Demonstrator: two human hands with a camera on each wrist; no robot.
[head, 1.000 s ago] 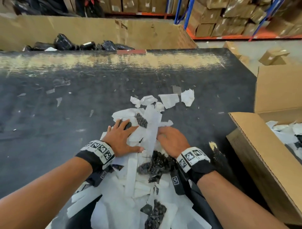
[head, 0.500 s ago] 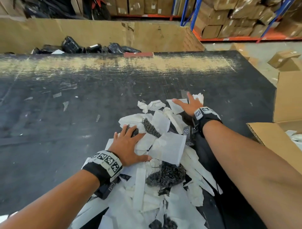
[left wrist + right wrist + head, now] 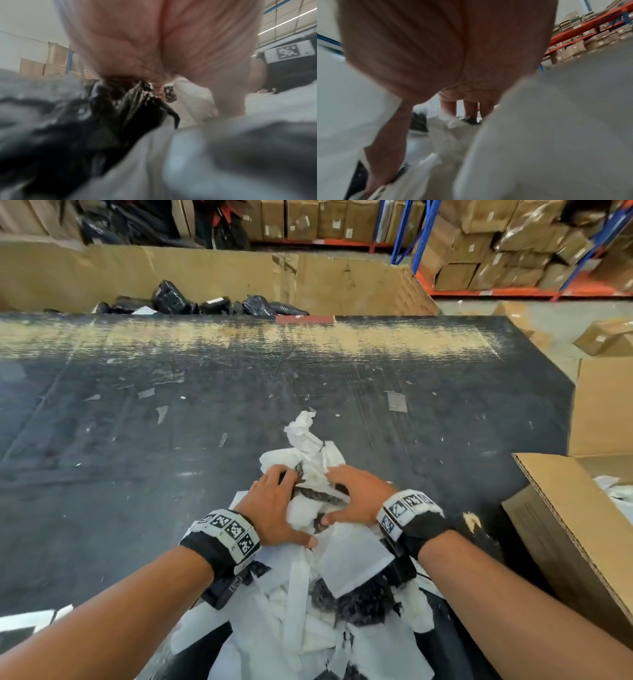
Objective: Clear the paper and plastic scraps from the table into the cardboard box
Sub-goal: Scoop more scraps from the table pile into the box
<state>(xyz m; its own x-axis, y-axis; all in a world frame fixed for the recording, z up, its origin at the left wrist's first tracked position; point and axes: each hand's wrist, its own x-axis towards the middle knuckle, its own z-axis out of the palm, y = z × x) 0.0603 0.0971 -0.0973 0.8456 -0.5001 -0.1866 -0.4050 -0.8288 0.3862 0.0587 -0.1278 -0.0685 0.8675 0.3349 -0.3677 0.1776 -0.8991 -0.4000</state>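
Both hands are down on the heap of white paper and dark plastic scraps (image 3: 301,604), which runs in a long trail from the near edge of the black bench (image 3: 137,457) straight away from the person, its far tip a crumpled white twist (image 3: 303,429) pointing away. The left hand (image 3: 270,508) and right hand (image 3: 356,498) cup the far end from either side, fingers curved over the scraps and thumbs nearly meeting, pressing it together. The open cardboard box (image 3: 561,529) waits off the bench's right edge, white scraps already inside.
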